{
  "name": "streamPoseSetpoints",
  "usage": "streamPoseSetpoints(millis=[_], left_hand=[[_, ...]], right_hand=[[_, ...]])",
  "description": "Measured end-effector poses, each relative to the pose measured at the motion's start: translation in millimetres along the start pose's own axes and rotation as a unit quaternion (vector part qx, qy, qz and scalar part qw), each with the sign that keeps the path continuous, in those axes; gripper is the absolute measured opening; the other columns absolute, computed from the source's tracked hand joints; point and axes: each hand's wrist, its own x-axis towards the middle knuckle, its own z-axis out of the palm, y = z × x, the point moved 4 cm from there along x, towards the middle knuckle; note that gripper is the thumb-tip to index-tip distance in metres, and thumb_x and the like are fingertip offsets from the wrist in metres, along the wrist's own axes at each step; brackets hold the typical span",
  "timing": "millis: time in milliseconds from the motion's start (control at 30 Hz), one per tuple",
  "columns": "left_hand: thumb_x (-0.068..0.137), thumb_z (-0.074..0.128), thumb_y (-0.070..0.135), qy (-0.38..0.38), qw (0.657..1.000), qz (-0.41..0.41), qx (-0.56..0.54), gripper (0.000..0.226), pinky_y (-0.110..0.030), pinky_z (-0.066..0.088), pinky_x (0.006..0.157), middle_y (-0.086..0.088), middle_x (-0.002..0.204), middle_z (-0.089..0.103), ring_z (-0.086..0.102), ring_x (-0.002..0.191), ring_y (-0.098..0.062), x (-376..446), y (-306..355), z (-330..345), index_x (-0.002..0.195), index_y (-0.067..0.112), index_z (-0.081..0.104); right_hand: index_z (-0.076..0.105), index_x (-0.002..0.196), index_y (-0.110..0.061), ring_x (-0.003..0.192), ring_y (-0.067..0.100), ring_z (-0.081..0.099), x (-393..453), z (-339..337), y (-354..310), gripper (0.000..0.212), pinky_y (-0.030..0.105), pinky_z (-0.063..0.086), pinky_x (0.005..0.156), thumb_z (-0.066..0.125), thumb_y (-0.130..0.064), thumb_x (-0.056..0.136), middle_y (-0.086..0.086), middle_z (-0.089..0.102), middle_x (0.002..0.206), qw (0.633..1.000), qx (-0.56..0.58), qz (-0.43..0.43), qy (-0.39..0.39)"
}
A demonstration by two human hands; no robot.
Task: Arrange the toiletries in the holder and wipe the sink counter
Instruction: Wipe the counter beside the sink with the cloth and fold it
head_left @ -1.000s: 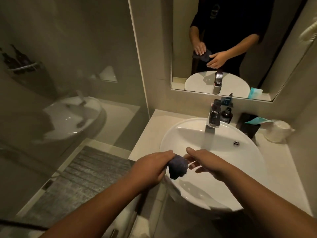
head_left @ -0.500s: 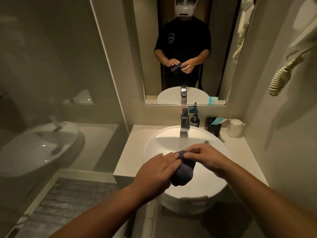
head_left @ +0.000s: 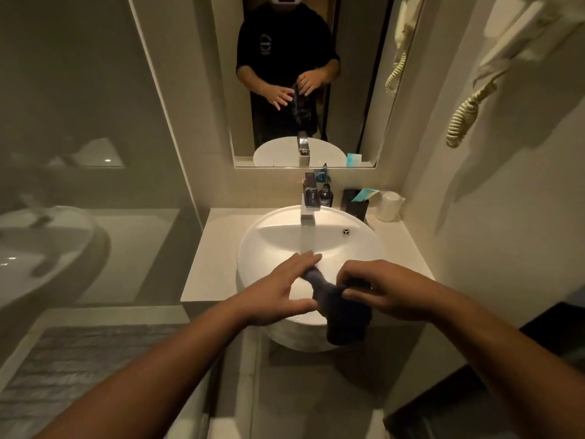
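You are at the wiping stage, with the dark cloth (head_left: 342,304) held over the front rim of the white basin (head_left: 272,245) and water running from the tap (head_left: 311,198) behind it. Your right hand (head_left: 384,289) is pinched closed on the cloth's upper edge, while your left hand (head_left: 281,286) lies with its fingers spread and flat against the other end, so the two hands sit close together with the cloth hanging between and below them. It looks as if you are opening or refolding the cloth before use. The next move, in my judgement, calls for a flat pad of cloth brought down onto the beige desk (head_left: 209,251) beside the basin. At the back, the black holder (head_left: 354,204) with a teal packet (head_left: 367,194) in it stands just beside a small dark bottle (head_left: 326,194) and near a white cup (head_left: 390,205). No label or brand is readable at this distance.
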Motion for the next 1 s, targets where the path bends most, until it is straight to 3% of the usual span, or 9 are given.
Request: streamPoseSetpoints(millis=[67, 133, 233, 333, 500, 633, 767, 900, 1000], left_hand=[[0.09, 0.059, 0.035, -0.04, 0.998, 0.033, 0.019, 0.049, -0.024, 0.022, 0.112, 0.016, 0.154, 0.028, 0.022, 0.137, 0.003, 0, 5, 5, 0.135, 0.042, 0.042], [0.09, 0.059, 0.029, -0.066, 0.997, 0.036, 0.013, 0.024, -0.024, 0.036, 0.106, 0.014, 0.133, 0.055, 0.046, 0.122, 0.0, -5, 5, 15, 0.114, 0.035, 0.06], [0.092, 0.057, 0.032, -0.067, 0.997, -0.002, -0.031, 0.009, -0.023, 0.05, 0.089, 0.019, 0.098, 0.064, 0.059, 0.095, 0.003, -22, -2, 29, 0.099, 0.035, 0.063], [0.093, 0.055, 0.036, -0.05, 0.997, -0.03, -0.046, 0.019, -0.017, 0.05, 0.086, 0.015, 0.102, 0.067, 0.06, 0.097, 0.003, -31, -15, 47, 0.107, 0.03, 0.065], [0.091, 0.058, 0.033, -0.041, 0.994, -0.088, -0.05, 0.016, -0.024, 0.051, 0.079, 0.012, 0.094, 0.068, 0.062, 0.087, 0.0, -28, -40, 79, 0.103, 0.027, 0.066], [0.092, 0.056, 0.032, -0.006, 0.988, -0.141, -0.064, 0.015, -0.02, 0.048, 0.076, 0.015, 0.092, 0.067, 0.061, 0.086, 0.002, -9, -59, 83, 0.103, 0.028, 0.066], [0.093, 0.053, 0.035, 0.038, 0.979, -0.2, -0.001, 0.021, -0.032, 0.051, 0.079, 0.005, 0.099, 0.068, 0.062, 0.091, -0.013, 33, -86, 80, 0.108, 0.026, 0.064], [0.094, 0.05, 0.036, 0.046, 0.968, -0.236, 0.072, 0.027, -0.033, 0.051, 0.08, -0.004, 0.108, 0.069, 0.063, 0.095, -0.022, 69, -108, 84, 0.117, 0.022, 0.058], [0.095, 0.049, 0.036, 0.054, 0.965, -0.249, 0.06, 0.03, -0.035, 0.053, 0.083, -0.005, 0.111, 0.069, 0.064, 0.095, -0.022, 79, -119, 83, 0.122, 0.023, 0.053]], right_hand=[[0.049, 0.097, -0.041, 0.087, -0.003, 0.054, -10, 5, 3, 0.011, 0.009, 0.039, 0.074, 0.052, -0.031, 0.096, -0.03, 0.05, 0.09, 1.0, -0.005, 0.007, -0.021], [0.052, 0.099, -0.039, 0.09, -0.001, 0.055, -22, 10, 11, 0.007, 0.01, 0.041, 0.076, 0.051, -0.032, 0.097, -0.027, 0.054, 0.093, 0.999, 0.005, 0.021, -0.032], [0.056, 0.103, -0.035, 0.095, 0.0, 0.057, -40, 25, 31, 0.008, 0.012, 0.044, 0.077, 0.052, -0.033, 0.096, -0.018, 0.06, 0.103, 0.998, 0.035, 0.056, -0.017], [0.057, 0.104, -0.036, 0.098, -0.003, 0.058, -46, 52, 55, 0.013, 0.016, 0.047, 0.082, 0.057, -0.031, 0.093, -0.015, 0.062, 0.107, 0.994, 0.074, 0.081, -0.007], [0.055, 0.106, -0.041, 0.101, -0.001, 0.058, -33, 87, 88, 0.021, 0.022, 0.052, 0.085, 0.062, -0.03, 0.089, -0.018, 0.061, 0.108, 0.985, 0.133, 0.102, -0.043], [0.055, 0.105, -0.038, 0.098, 0.005, 0.059, -1, 94, 117, 0.019, 0.026, 0.051, 0.084, 0.062, -0.032, 0.089, -0.014, 0.062, 0.106, 0.978, 0.161, 0.13, -0.018], [0.052, 0.118, -0.031, 0.099, 0.012, 0.057, 51, 103, 148, 0.026, 0.018, 0.046, 0.073, 0.059, -0.031, 0.093, -0.004, 0.059, 0.116, 0.97, 0.165, 0.18, -0.001], [0.052, 0.121, -0.023, 0.099, 0.019, 0.056, 89, 113, 170, 0.028, 0.03, 0.049, 0.087, 0.058, -0.025, 0.094, 0.006, 0.061, 0.121, 0.964, 0.149, 0.219, 0.017], [0.054, 0.12, -0.019, 0.097, 0.019, 0.056, 100, 113, 178, 0.026, 0.031, 0.049, 0.087, 0.058, -0.023, 0.094, 0.008, 0.062, 0.12, 0.96, 0.151, 0.231, 0.04]])
